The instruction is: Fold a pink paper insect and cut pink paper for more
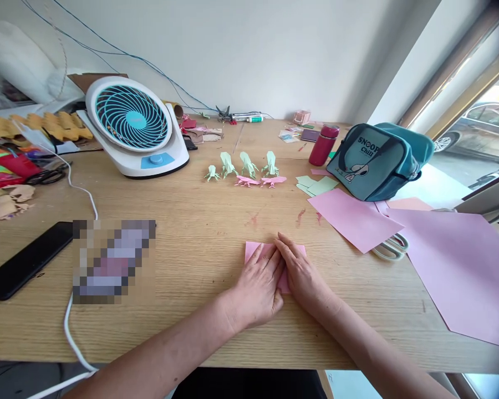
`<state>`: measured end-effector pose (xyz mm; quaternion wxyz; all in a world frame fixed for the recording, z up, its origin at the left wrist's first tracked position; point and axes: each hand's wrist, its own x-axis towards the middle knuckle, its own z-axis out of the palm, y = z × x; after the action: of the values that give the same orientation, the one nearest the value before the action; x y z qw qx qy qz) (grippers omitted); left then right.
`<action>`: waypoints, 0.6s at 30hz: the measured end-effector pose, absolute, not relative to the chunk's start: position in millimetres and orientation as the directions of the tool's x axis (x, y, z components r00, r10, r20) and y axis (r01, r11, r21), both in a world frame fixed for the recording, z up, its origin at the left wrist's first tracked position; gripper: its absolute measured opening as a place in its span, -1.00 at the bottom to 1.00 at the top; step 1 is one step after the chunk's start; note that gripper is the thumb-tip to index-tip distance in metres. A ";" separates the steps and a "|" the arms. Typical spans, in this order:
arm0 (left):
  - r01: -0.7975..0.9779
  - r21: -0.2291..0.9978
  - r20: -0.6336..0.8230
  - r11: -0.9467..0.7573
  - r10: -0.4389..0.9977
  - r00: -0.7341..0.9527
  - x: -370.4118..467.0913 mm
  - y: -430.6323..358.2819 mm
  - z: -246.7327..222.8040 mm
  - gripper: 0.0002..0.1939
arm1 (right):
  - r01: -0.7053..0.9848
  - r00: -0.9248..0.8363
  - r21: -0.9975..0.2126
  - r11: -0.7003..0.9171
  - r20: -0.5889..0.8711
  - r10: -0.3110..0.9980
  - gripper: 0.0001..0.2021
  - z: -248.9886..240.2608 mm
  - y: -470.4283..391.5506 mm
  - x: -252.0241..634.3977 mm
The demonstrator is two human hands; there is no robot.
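A small pink sheet of paper (253,249) lies on the wooden table in front of me, mostly covered by my hands. My left hand (261,282) rests flat on it with its fingers stretched forward. Beside it, my right hand (301,271) also presses on the paper, its fingers extended and touching the left fingertips. Parts of the paper show at the top corners and between the palms. Farther back stand several pale green folded paper figures (248,164), with two pink folded paper figures (247,182) before them.
A white fan (135,124) stands back left, with a black phone-like slab (29,260) and a white cable (69,321) nearer me. On the right are a red bottle (323,146), a teal bag (370,160), large pink sheets (461,266), green paper pieces (316,185) and scissors (393,247).
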<state>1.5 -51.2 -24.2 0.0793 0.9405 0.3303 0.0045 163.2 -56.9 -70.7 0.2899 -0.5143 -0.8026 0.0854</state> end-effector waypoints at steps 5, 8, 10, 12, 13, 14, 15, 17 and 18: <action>0.618 0.116 -0.003 -0.778 0.622 0.783 -5.6 -49.2 -31.9 -0.33 | 0.790 -0.305 -0.414 0.452 0.375 0.875 -0.45 -68.6 -55.7 162.1; 0.647 0.076 0.020 -0.758 0.650 0.759 -16.1 -48.8 -35.7 -0.30 | 0.792 -0.312 -0.405 0.457 0.374 0.873 -0.44 -68.1 -54.0 162.5; 0.667 0.053 0.017 -0.743 0.669 0.743 -24.3 -50.1 -36.0 -0.29 | 0.790 -0.322 -0.397 0.467 0.380 0.867 -0.43 -68.1 -53.6 163.1; 0.681 0.036 0.016 -0.732 0.681 0.732 -32.2 -52.7 -34.7 -0.28 | 0.793 -0.330 -0.385 0.472 0.380 0.864 -0.42 -68.0 -53.7 163.6; 0.686 0.028 0.014 -0.727 0.687 0.727 -35.9 -54.3 -33.7 -0.28 | 0.797 -0.334 -0.378 0.471 0.375 0.865 -0.41 -67.9 -53.9 163.9; 0.696 0.020 0.007 -0.718 0.696 0.718 -39.4 -55.8 -32.6 -0.28 | 0.800 -0.337 -0.373 0.469 0.368 0.867 -0.41 -67.8 -54.0 164.1; 0.709 0.011 -0.008 -0.705 0.709 0.705 -43.0 -57.1 -31.5 -0.27 | 0.804 -0.339 -0.369 0.467 0.362 0.869 -0.40 -67.7 -54.2 164.2; 0.739 -0.006 -0.054 -0.674 0.738 0.672 -51.1 -58.4 -28.9 -0.27 | 0.807 -0.339 -0.369 0.462 0.353 0.872 -0.37 -67.9 -54.3 164.6; 0.755 -0.014 -0.074 -0.655 0.754 0.653 -55.8 -58.3 -27.3 -0.27 | 0.808 -0.338 -0.369 0.460 0.349 0.874 -0.36 -68.2 -54.2 164.7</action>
<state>-55.8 -58.3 -27.3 0.0092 0.9090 0.4152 -0.0364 164.7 -54.2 -68.2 0.2551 -0.5158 -0.8153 0.0651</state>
